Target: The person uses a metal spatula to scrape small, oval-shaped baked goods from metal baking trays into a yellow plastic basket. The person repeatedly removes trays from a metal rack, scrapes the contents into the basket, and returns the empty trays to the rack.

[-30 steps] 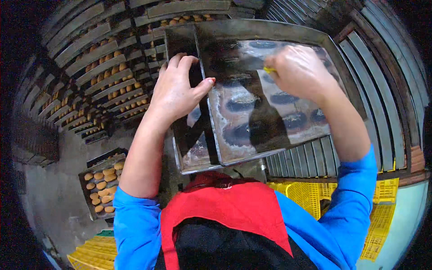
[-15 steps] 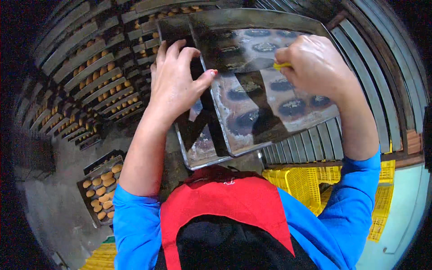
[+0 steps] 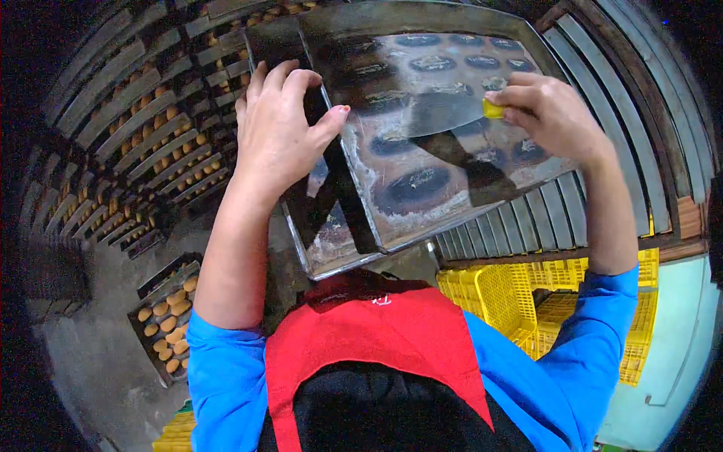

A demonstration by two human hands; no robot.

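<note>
A large metal baking tray with dark round baked-on marks lies in front of me, tilted. My left hand grips its left side, thumb over the top face. My right hand is closed on the yellow handle of a wide flat metal scraper, whose blade rests on the tray's surface near the middle. A second dark tray sits under the left part of the first one.
Racks of trays with several golden baked buns fill the left. One tray of buns sits low on the floor at lower left. Stacked empty trays stand at right, yellow plastic crates below them.
The right hand has slid the scraper to the right and slightly up across the tray. The left hand keeps its hold on the tray's left side.
</note>
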